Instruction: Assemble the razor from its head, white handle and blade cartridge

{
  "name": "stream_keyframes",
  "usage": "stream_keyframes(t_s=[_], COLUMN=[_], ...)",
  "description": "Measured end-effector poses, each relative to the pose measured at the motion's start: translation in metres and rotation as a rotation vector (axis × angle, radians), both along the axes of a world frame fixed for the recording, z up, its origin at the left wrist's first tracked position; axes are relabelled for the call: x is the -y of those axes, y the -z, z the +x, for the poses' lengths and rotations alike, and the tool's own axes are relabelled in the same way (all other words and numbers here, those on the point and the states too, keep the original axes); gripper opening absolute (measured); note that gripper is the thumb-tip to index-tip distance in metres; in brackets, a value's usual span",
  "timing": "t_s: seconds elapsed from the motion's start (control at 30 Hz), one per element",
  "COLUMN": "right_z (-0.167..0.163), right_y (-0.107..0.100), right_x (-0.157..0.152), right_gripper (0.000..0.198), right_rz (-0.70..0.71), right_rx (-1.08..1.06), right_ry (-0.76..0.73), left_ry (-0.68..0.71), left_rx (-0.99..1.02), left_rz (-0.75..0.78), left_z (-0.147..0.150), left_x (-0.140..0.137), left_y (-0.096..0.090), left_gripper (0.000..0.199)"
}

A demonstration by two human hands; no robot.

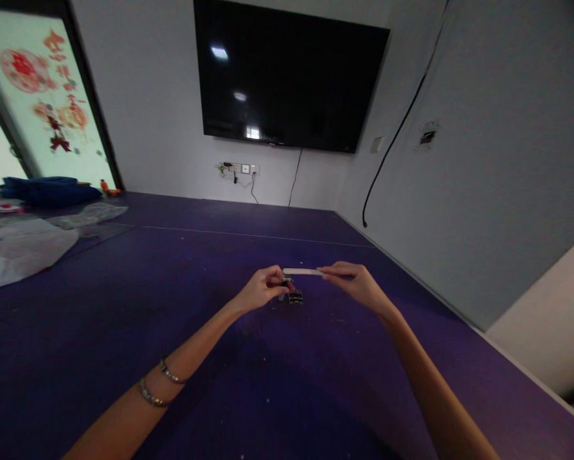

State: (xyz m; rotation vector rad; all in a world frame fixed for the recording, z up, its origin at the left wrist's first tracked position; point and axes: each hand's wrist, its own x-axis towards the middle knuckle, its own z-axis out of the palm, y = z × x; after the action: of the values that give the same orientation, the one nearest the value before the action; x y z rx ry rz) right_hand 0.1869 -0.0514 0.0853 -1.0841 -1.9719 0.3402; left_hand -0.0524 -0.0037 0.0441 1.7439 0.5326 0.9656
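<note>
My right hand (356,284) pinches one end of a pale, flat strip (300,271), which looks like a wooden craft stick and lies nearly level between my hands. My left hand (262,287) is closed, its fingers and thumb around a small dark piece (287,281) just below the strip's other end. Whether the strip touches that piece or the left fingertips, I cannot tell. Under my hands, on the purple surface (287,358), sits a small black object (295,298) with lighter marks, too small to name. My left forearm wears two bracelets (153,393).
Clear plastic sheeting (23,249) and a dark blue bundle (52,190) lie at the far left. A large television (291,73) hangs on the wall above several sockets (245,169). A black cable (402,124) dangles down the right wall. Small specks dot the purple surface.
</note>
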Motion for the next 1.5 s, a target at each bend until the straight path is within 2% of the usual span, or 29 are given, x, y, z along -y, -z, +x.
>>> stream_keyframes(t_s=[0.17,0.37,0.53,0.7,0.93,1.07,1.2,1.33,1.5], right_z=[-0.005,-0.005,-0.007,-0.002,0.001,-0.004,-0.016,-0.036,-0.055], right_y=[-0.004,-0.005,-0.007,-0.003,0.0,0.004,0.008,0.01,0.025], right_x=[0.005,0.005,0.007,0.002,-0.002,-0.006,-0.006,-0.002,-0.001], right_gripper=[0.025,0.024,0.024,0.024,0.028,0.039,0.05,0.054,0.057], right_rz=[-0.008,0.059,0.015,0.047,0.055,-0.035,-0.151,-0.283,-0.447], right_rx=[0.046,0.068,0.079,0.067,-0.106,-0.257,-0.397,-0.529,-0.672], right_ry=[-0.046,0.027,-0.048,0.002,0.07,0.063,-0.059,-0.104,-0.068], left_ry=[0.002,0.017,0.003,0.0,-0.029,-0.144,-0.265,-0.29,-0.318], left_rx=[-0.009,0.0,-0.017,-0.012,0.074,0.125,0.172,0.261,0.201], left_rz=[0.027,-0.022,0.028,-0.024,-0.065,-0.1,-0.11,-0.135,-0.135], left_z=[0.0,0.0,0.0,0.001,0.002,0.004,0.008,0.012,0.011], left_x=[0.001,-0.001,0.0,0.002,0.001,0.002,0.0,-0.005,-0.012], left_y=[0.0,0.002,0.001,0.0,0.003,0.005,0.009,0.013,0.018], left_gripper=[0.019,0.021,0.019,0.02,0.023,0.024,0.022,0.022,0.027])
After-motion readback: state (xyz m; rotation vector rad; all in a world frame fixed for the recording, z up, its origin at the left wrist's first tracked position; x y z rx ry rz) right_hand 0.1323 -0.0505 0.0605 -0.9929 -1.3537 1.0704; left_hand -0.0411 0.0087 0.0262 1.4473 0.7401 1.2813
